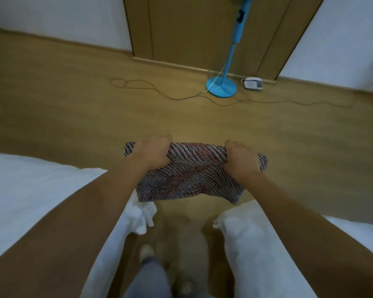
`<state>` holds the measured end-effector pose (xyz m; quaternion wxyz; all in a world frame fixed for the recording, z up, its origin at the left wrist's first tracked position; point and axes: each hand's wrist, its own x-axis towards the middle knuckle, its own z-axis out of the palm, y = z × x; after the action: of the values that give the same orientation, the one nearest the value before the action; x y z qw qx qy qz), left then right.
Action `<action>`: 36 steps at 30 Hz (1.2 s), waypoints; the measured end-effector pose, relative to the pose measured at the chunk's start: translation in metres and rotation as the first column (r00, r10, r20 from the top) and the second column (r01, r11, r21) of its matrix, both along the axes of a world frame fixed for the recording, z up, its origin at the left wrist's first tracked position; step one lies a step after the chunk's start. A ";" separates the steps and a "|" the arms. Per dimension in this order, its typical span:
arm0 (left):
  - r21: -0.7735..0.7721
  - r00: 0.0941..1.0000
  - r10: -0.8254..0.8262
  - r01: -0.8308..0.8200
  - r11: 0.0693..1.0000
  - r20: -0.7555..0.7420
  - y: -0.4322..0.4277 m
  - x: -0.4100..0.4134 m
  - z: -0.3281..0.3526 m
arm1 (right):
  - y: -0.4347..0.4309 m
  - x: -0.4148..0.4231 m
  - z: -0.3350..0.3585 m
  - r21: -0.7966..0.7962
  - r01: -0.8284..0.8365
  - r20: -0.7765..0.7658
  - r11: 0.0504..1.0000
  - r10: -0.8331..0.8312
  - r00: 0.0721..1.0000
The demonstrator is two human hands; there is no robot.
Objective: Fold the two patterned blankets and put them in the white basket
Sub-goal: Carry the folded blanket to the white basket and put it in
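nearest the camera i see both forearms reaching out over white bedding (30, 190) on either side, with a gap of floor (73, 117) between and what looks like feet at the bottom (blurred, can't say more). further out, left hand (151, 152) and right hand (241, 160) are each clenched on the top fold of one blanket (187, 179). it's held up in the air over the gap, already a compact folded bundle, lower edge hanging free just above the bedding. beyond that, bare floor with a cord (159, 91) snaking across, a blue fan stand (221, 87) and a small white device (253, 83) by the door (192, 33).

no basket in view, and no second blanket either. my read: one blanket is close to folded, placement not yet done.

risks from here:
- grip is only on the top edge, so the loose lower layers could slip open if either hand eases off
- basket is out of frame, so turning to find it with the bundle dangling could drag it across the bedding and undo the fold
- the cord is a trip hazard if walking that way
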<state>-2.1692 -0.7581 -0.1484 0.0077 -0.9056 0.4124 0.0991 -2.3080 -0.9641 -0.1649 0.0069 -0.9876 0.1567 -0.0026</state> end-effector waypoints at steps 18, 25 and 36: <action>0.011 0.715 -0.695 0.696 0.718 0.069 -0.414 0.126 0.011 | -0.263 0.023 0.003 0.036 0.682 0.028 0.730 -0.683 0.730; 0.028 0.566 -0.819 0.821 0.571 0.097 -0.609 0.088 0.009 | -0.414 -0.020 -0.005 0.056 0.808 0.046 0.586 -0.810 0.584; 0.028 0.367 -0.916 0.926 0.376 0.164 -0.871 0.022 0.012 | -0.614 -0.081 0.000 0.080 0.924 0.051 0.373 -0.928 0.370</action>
<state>-2.1475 -1.6294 -0.1367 0.0615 -0.5259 0.8483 -0.0056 -2.3895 -1.5777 -0.1647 0.0297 -0.7292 0.6821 -0.0462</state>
